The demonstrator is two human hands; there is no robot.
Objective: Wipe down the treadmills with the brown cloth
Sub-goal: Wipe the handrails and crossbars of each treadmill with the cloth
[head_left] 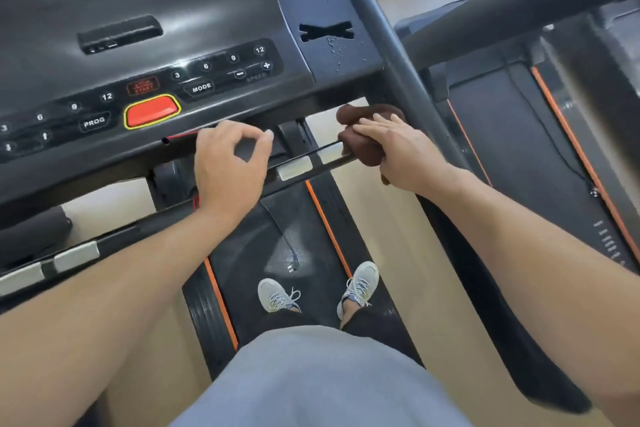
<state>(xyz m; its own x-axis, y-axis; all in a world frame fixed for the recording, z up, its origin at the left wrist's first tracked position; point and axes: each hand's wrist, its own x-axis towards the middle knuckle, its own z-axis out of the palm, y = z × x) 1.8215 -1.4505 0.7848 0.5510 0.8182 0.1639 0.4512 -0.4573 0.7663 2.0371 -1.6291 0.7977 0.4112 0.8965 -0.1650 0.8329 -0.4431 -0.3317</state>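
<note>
I stand on the belt (277, 236) of the near treadmill (156, 55), both grey shoes (277, 295) planted on it, facing the console. My right hand (398, 149) lies palm down on the brown cloth (360, 114), fingers nearly straight and pressed flat over it; the cloth is bunched at the right end of the crossbar (298, 166), where that bar meets the right side handrail (405, 80). Part of the cloth rises above my fingers and part wraps down over the bar below them.

My left hand (228, 163) sits at the middle of the same crossbar, just under the front edge of the console. Its fingers are loosely curled, thumb and forefinger near each other, and I see nothing held between them; whether the palm rests on the bar I cannot tell.

The red stop button (152, 111), ringed in yellow, is at the console's front edge, just up and left of my left hand. Water droplets (334, 48) lie on the right-hand tray of the console near the X-shaped slot (325, 32). A black cable with a plug (292, 265) lies on the belt ahead of my shoes. A second treadmill (540, 135) stands beside the right handrail.
</note>
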